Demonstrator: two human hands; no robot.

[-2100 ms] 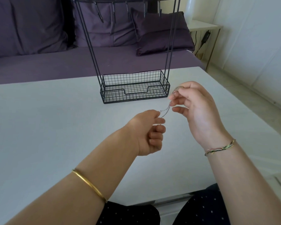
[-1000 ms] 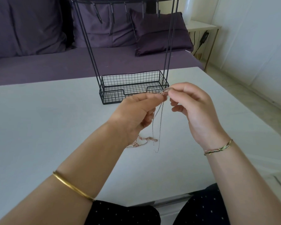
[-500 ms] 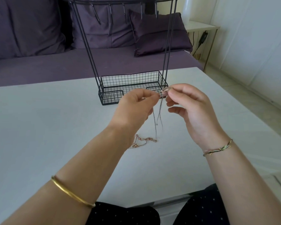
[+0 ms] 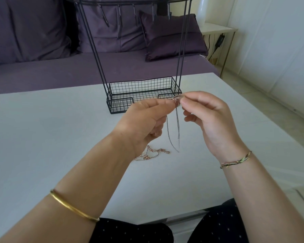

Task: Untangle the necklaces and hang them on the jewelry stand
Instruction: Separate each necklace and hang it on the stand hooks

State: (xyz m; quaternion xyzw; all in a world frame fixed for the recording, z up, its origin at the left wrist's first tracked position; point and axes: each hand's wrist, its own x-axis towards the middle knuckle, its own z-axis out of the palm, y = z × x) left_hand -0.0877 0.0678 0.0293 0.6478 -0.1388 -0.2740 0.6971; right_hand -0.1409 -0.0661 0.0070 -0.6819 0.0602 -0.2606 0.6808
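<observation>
Your left grip has risen from below to meet your right grip. Both are now clamped by thumb and forefinger on one small spot of the silver necklace, held in the air just in front of the jewelry stand. The chain no longer runs as a short taut piece between your hands. It drops from the pinch as a long slack loop, its low end close to the bench. The rose-gold tangle lies on the bench under your left wrist, partly hidden, and I cannot tell whether the loop is free of it. I judge you are working on a knot or the clasp. The hooks carry nothing, so hanging has not begun
</observation>
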